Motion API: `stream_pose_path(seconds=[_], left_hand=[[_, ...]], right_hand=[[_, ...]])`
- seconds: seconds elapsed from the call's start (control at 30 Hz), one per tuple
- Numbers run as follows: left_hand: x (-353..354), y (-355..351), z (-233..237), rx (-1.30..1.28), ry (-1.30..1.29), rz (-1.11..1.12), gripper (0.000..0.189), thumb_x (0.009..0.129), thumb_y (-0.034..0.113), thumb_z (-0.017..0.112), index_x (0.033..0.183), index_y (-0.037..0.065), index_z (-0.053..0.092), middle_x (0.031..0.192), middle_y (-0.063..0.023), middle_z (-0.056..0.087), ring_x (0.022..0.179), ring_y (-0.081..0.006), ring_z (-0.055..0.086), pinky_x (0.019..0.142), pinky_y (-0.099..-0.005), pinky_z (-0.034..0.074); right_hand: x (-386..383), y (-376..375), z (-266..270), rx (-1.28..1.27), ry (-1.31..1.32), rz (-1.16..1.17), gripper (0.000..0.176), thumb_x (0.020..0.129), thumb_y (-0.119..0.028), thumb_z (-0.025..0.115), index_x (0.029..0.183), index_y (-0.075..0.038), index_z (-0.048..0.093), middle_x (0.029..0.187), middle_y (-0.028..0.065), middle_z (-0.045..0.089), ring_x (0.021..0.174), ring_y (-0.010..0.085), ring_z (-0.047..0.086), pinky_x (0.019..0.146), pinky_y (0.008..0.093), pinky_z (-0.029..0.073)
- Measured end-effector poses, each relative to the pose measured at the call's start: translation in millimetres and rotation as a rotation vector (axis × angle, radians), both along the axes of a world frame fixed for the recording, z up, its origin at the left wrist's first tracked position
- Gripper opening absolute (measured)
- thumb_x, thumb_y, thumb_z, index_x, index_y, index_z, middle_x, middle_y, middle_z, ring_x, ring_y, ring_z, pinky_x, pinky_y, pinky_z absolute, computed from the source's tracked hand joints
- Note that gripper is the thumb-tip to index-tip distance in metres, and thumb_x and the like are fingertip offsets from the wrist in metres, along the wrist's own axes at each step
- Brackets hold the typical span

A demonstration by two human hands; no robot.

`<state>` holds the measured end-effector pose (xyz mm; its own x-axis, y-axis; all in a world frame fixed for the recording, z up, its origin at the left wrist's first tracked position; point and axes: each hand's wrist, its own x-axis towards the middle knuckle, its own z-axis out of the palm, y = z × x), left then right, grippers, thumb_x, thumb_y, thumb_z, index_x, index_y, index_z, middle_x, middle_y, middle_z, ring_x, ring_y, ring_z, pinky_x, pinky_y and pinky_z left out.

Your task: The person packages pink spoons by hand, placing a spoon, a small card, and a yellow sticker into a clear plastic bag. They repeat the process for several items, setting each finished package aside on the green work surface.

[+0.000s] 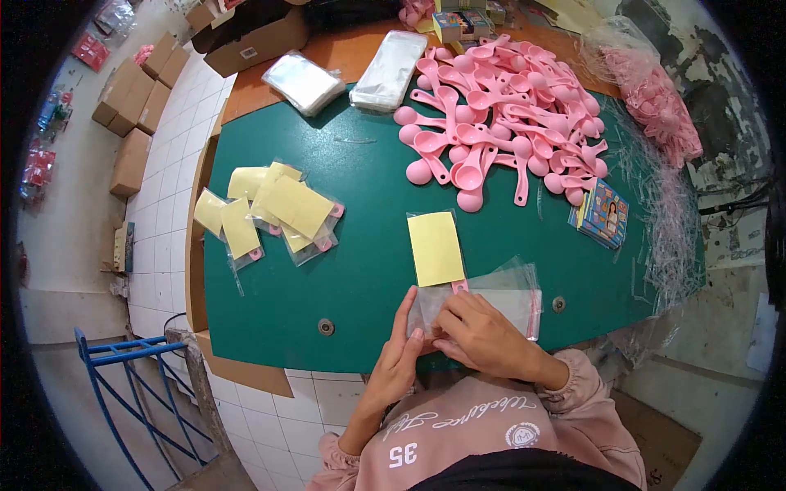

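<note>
A clear plastic bag with a yellow card inside lies at the table's near edge. The pink handle end of a measuring spoon shows just below the card. My left hand holds the bag's near left side, its index finger stretched along the edge and the thumb near my right fingers. With bent fingers, my right hand pinches the bag's near end; the fingertips are partly hidden. Beside and partly under my right hand lie flat clear bags with a reddish strip along one edge.
Filled bags with yellow cards lie at the left. Pink measuring spoons form a large heap behind. Stacks of clear bags stand at the back, printed cards at the right. A blue metal trolley stands left of the table.
</note>
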<state>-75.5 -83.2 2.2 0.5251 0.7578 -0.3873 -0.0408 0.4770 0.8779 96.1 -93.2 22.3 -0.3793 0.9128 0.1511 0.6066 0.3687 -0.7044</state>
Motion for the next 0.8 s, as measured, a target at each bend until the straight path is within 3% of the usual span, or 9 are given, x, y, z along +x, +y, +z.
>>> stream_pose_path(seconds=[0.1, 0.27, 0.33, 0.47, 0.57, 0.6, 0.67, 0.77, 0.8], left_hand=[[3, 6, -7, 0.154, 0.066, -0.018, 0.051, 0.093, 0.009, 0.034, 0.140, 0.006, 0.013, 0.113, -0.0144, 0.048, 0.092, -0.0143, 0.055, 0.082, -0.0285, 0.046], [13, 19, -1, -0.092, -0.062, 0.070, 0.054, 0.088, -0.003, 0.038, 0.139, 0.008, 0.020, 0.095, -0.0083, 0.054, 0.073, -0.0073, 0.053, 0.070, -0.0228, 0.048], [21, 18, 0, 0.000, -0.032, 0.087, 0.053, 0.089, -0.002, 0.036, 0.139, 0.008, 0.020, 0.104, -0.0098, 0.053, 0.078, -0.0089, 0.055, 0.071, -0.0236, 0.049], [17, 25, 11, -0.127, -0.065, 0.042, 0.044, 0.091, 0.002, 0.033, 0.135, 0.008, 0.029, 0.105, -0.0095, 0.058, 0.085, -0.0111, 0.058, 0.074, -0.0241, 0.049], [16, 25, 10, -0.065, -0.078, -0.037, 0.034, 0.092, 0.004, 0.033, 0.125, 0.004, 0.043, 0.104, -0.0081, 0.060, 0.086, -0.0110, 0.058, 0.075, -0.0229, 0.048], [15, 24, 8, -0.063, -0.078, -0.043, 0.034, 0.092, 0.004, 0.033, 0.125, 0.004, 0.043, 0.104, -0.0081, 0.060, 0.086, -0.0110, 0.058, 0.075, -0.0229, 0.048], [15, 23, 4, -0.110, -0.090, -0.072, 0.029, 0.093, 0.005, 0.034, 0.115, 0.001, 0.052, 0.105, -0.0059, 0.059, 0.086, -0.0096, 0.058, 0.075, -0.0221, 0.048], [18, 20, 6, -0.092, -0.095, -0.047, 0.028, 0.092, 0.006, 0.035, 0.114, 0.000, 0.053, 0.104, -0.0053, 0.060, 0.086, -0.0079, 0.057, 0.075, -0.0219, 0.047], [19, 23, 11, -0.072, -0.013, -0.071, 0.028, 0.093, 0.007, 0.035, 0.112, -0.002, 0.053, 0.102, -0.0089, 0.061, 0.088, -0.0102, 0.059, 0.076, -0.0231, 0.048]], right_hand=[[-1, -1, 0, 0.099, -0.150, 0.054, 0.020, 0.070, -0.012, 0.065, 0.082, -0.002, 0.053, 0.083, 0.0110, 0.048, 0.081, 0.0274, 0.050, 0.074, 0.0362, 0.041], [5, 4, -3, 0.256, -0.199, 0.121, 0.019, 0.071, -0.014, 0.066, 0.080, -0.004, 0.053, 0.082, 0.0094, 0.048, 0.082, 0.0265, 0.051, 0.072, 0.0368, 0.040], [18, 7, 9, 0.217, -0.154, 0.148, 0.017, 0.072, -0.014, 0.065, 0.080, -0.005, 0.053, 0.081, 0.0086, 0.049, 0.083, 0.0263, 0.052, 0.071, 0.0370, 0.040], [92, 19, 32, -0.263, 0.456, 0.360, 0.020, 0.076, -0.019, 0.066, 0.082, -0.004, 0.054, 0.081, 0.0084, 0.053, 0.072, 0.0247, 0.049, 0.070, 0.0347, 0.039], [187, 32, 30, -0.124, 0.816, 0.031, 0.015, 0.075, -0.010, 0.067, 0.076, -0.006, 0.052, 0.072, 0.0070, 0.054, 0.060, 0.0162, 0.048, 0.057, 0.0316, 0.040], [227, 43, 37, -0.170, 0.658, -0.235, 0.015, 0.076, -0.009, 0.063, 0.084, -0.003, 0.053, 0.071, 0.0100, 0.054, 0.063, 0.0235, 0.051, 0.062, 0.0341, 0.043], [317, 45, -4, 0.376, -0.813, -0.785, 0.026, 0.074, -0.005, 0.061, 0.098, -0.001, 0.051, 0.076, 0.0134, 0.054, 0.072, 0.0317, 0.053, 0.071, 0.0365, 0.045], [253, 21, 17, 0.075, -0.794, -0.931, 0.044, 0.068, -0.002, 0.063, 0.109, -0.001, 0.047, 0.086, 0.0150, 0.053, 0.084, 0.0355, 0.051, 0.078, 0.0374, 0.044], [203, 22, 31, 0.033, -0.572, -0.778, 0.045, 0.068, -0.005, 0.064, 0.110, -0.001, 0.047, 0.094, 0.0164, 0.052, 0.088, 0.0357, 0.051, 0.080, 0.0381, 0.043]])
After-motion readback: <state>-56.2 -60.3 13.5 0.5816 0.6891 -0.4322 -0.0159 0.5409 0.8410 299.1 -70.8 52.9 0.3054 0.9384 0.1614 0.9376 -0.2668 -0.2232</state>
